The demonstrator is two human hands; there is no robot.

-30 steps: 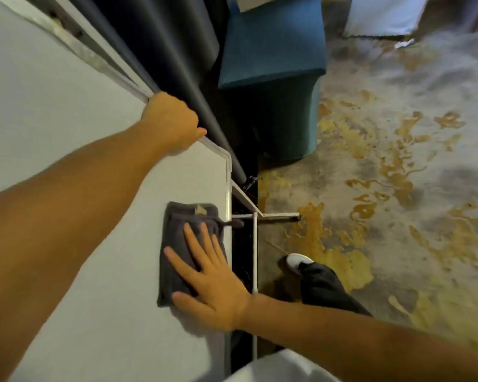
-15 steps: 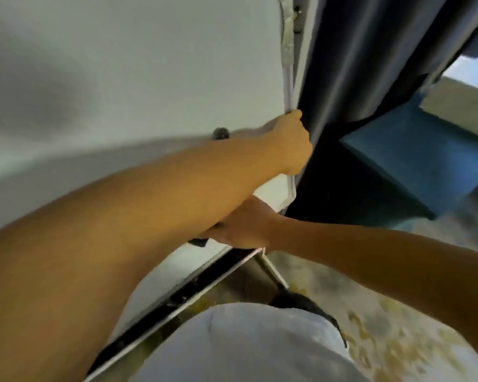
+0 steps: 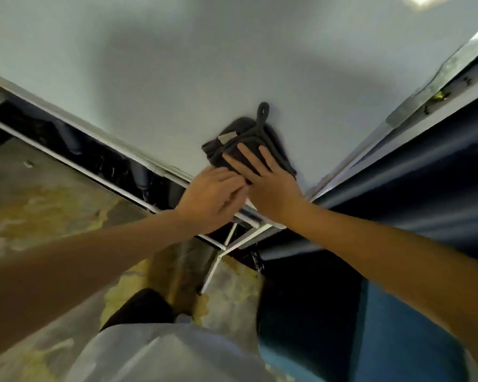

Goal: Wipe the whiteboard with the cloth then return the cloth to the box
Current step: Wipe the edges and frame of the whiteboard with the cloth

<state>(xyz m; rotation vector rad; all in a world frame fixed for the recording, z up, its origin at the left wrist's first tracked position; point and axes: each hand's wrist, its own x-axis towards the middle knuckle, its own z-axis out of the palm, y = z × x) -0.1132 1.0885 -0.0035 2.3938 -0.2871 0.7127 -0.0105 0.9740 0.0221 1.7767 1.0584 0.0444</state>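
Note:
The whiteboard fills the upper part of the head view. A folded dark grey cloth with a hanging loop lies against it near the board's lower right corner. My right hand presses flat on the cloth, fingers spread. Just left of it, at the board's bottom edge, my left hand has its fingers bent, with the fingertips at the cloth's lower edge. Whether they grip the cloth is hidden. No box is in view.
A dark blue curtain hangs right of the board. A blue upholstered seat stands below it. The board's white stand bars stick out over the stained floor. My white shirt and dark trouser leg are below.
My left hand has left the board's right edge and come down next to the right hand at the bottom edge. The view has swung round; my right hand stays on the cloth.

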